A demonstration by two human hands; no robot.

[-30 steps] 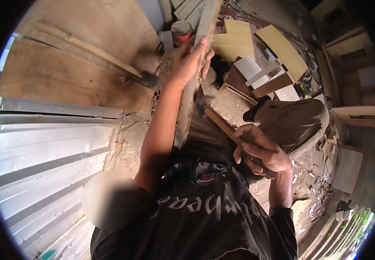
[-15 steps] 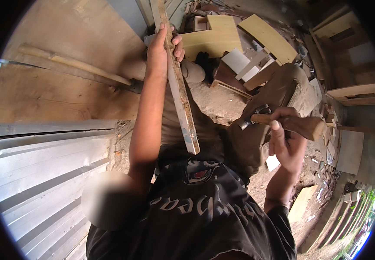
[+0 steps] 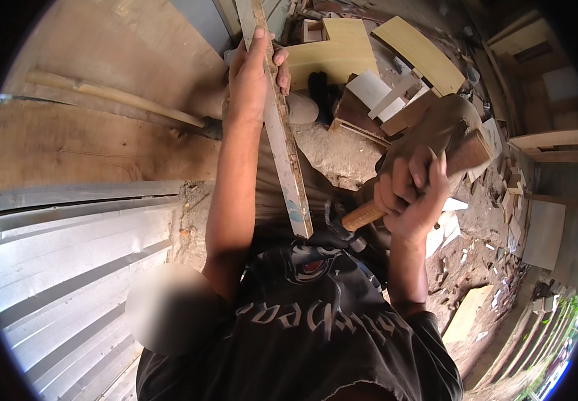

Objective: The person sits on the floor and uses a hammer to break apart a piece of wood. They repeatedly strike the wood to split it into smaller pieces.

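Observation:
My left hand (image 3: pixel 257 77) is wrapped around a long, narrow wooden strip (image 3: pixel 282 154), its thumb lying along the upper face. One edge of the strip is rough and worn, and its near end slants toward my lap. In my right hand (image 3: pixel 412 197) is a claw hammer (image 3: pixel 362 215) with a wooden handle. The fingers close loosely about the handle. The hammer's dark metal head lies just right of the strip's near end, with a small gap between them. The handle's thick butt end points up and to the right.
Yellowish boards (image 3: pixel 419 53) and a pile of wooden pieces (image 3: pixel 382 100) lie ahead on the dirt floor. At left, a large plywood sheet (image 3: pixel 102 144) stands above corrugated metal (image 3: pixel 82 254), with a wooden pole (image 3: pixel 115 99) against it. Wooden shelving (image 3: pixel 556 140) is at right.
My right hand has swung the hammer left and nearer to me, bringing its head beside the strip's end. My left hand and the strip have shifted slightly right.

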